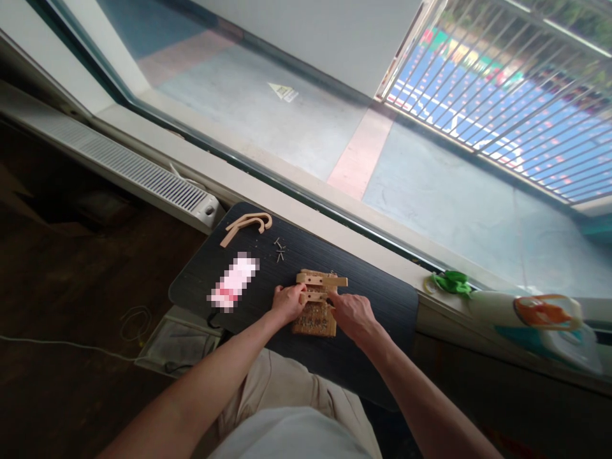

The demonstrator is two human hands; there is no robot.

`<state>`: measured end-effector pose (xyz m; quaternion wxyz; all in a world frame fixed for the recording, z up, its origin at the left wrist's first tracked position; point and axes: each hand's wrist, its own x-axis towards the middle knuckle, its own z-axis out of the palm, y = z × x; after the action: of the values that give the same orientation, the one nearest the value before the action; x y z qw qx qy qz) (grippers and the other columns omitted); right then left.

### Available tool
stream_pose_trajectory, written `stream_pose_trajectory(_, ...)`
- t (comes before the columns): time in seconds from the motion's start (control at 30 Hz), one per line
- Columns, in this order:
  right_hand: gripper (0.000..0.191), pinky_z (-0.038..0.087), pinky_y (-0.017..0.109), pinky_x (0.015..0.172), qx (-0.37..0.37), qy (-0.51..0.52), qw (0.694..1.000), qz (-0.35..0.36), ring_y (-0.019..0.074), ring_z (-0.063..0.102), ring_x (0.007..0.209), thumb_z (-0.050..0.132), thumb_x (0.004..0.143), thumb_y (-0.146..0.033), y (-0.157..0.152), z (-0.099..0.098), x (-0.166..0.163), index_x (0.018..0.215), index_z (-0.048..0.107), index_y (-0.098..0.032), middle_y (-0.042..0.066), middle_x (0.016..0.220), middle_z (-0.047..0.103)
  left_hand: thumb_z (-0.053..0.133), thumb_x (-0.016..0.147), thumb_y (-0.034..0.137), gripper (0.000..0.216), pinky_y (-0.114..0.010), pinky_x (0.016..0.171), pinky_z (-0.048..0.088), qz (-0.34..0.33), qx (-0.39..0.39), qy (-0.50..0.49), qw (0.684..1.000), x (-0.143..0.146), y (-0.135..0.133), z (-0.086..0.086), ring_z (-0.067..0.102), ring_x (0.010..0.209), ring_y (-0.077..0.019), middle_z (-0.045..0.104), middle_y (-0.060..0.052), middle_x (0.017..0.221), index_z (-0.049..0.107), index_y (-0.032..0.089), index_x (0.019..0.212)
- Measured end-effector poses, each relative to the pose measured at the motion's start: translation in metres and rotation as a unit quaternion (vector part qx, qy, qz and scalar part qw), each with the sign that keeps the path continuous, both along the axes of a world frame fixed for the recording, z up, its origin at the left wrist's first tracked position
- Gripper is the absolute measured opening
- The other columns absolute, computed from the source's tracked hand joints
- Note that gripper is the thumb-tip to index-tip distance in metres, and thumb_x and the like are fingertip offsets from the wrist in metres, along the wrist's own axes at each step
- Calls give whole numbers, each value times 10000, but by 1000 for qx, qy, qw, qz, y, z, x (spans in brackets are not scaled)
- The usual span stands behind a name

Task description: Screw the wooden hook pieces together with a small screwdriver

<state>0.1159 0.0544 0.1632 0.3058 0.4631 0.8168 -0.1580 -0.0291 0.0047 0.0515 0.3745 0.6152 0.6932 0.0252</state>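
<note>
A pale wooden strip [314,297] with small dark holes lies across a rough brown block [313,325] on the dark table. My left hand [288,303] is closed on the left end of this strip, fingertips pressed against it. At its right end, my right hand [352,312] has curled fingers closed around the strip; the hand hides that end. Just beyond both hands, a second wooden strip [322,280] with similar holes lies on the block, its right end sticking out past the edge. Several loose screws [279,250] are on the table farther left.
Curved wooden hooks [246,223] rest at the table's [377,319] far left corner. A blurred-out pinkish object [234,280] lies nearer. Past the table run a window sill [306,223] and a white radiator [124,153]. At right are a green item [452,283] and a container with an orange handle [545,312].
</note>
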Motion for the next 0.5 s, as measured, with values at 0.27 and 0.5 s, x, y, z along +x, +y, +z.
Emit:
stream_pose_trajectory(0.27, 255, 433, 272, 657, 0, 7, 1000, 13, 198, 641, 832, 355, 865, -162, 0, -5, 0, 908, 603, -207, 61, 874, 681, 507, 861, 326, 300, -411, 830, 478, -5, 6, 3, 1000, 0, -1, -4, 571, 958, -186, 570, -68, 1104, 528, 153, 1106)
stream_pose_trajectory(0.5, 264, 443, 278, 655, 7, -7, 1000, -3, 206, 648, 812, 342, 886, -200, -1, -12, -4, 880, 604, -166, 101, 834, 683, 506, 862, 324, 298, -407, 824, 481, -5, 13, 7, 1000, 0, -1, -5, 573, 952, -184, 572, -68, 1099, 529, 153, 1104)
